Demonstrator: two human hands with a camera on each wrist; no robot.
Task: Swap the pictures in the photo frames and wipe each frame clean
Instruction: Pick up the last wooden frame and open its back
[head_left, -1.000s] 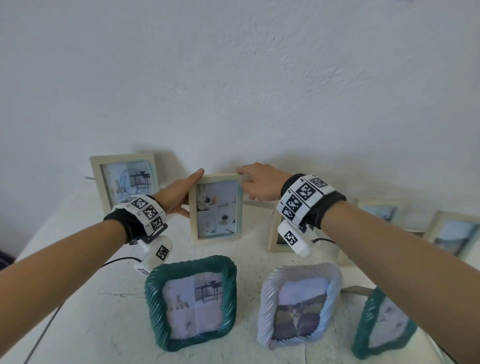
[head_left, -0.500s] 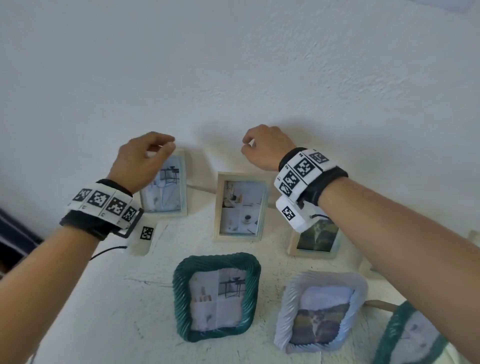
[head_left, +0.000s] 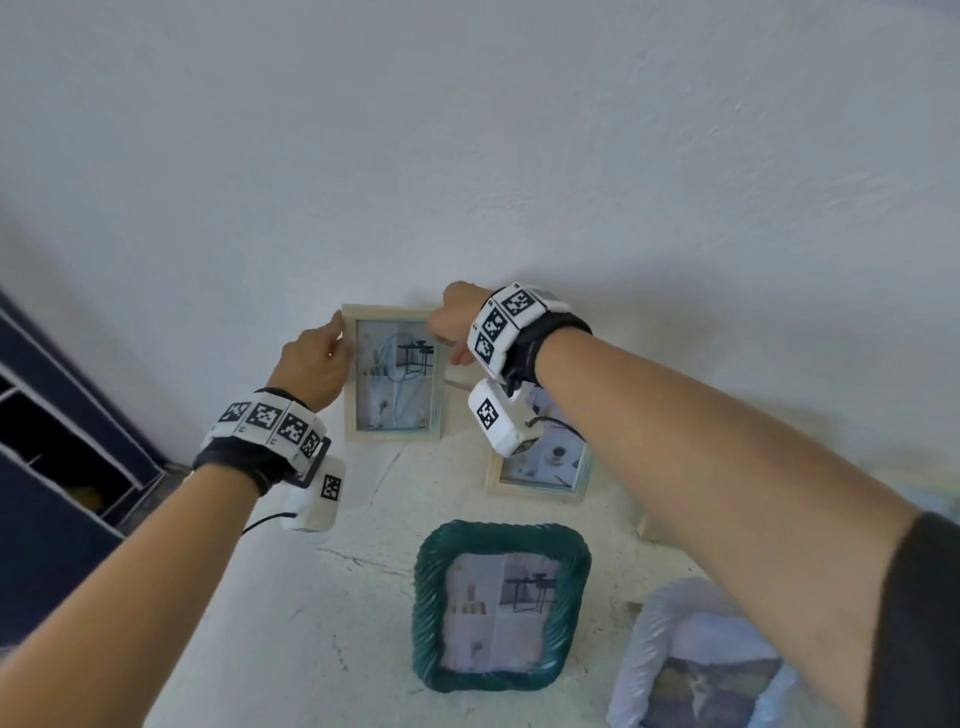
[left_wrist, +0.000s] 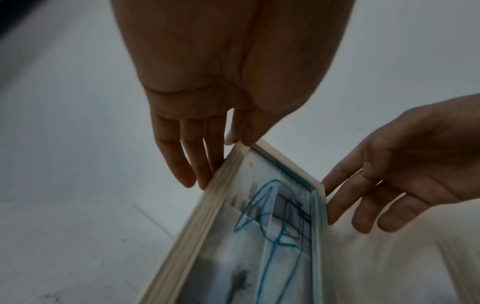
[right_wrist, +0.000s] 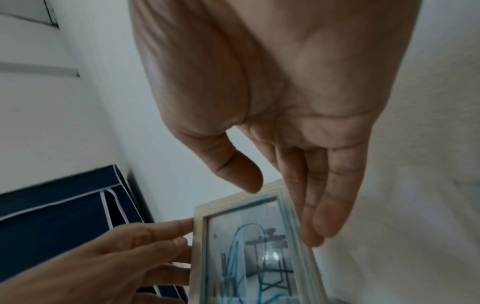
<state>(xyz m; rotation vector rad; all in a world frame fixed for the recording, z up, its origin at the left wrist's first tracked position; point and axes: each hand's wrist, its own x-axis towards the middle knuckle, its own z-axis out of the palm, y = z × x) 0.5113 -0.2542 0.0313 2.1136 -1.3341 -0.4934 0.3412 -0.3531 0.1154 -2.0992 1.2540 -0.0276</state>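
While both my hands meet on it, the wooden frame (head_left: 393, 373) stands upright against the wall (head_left: 467, 156), between my palms. My left hand (head_left: 313, 367) has spread fingers touching its left edge, thumb at the top corner. My right hand (head_left: 456, 325) has fingers straight behind the right edge, thumb just above the top edge. I think the frame is light, stiff and breakable, so the side edges are the best hold. Inside sits a picture (head_left: 396, 382) with blue scribble.
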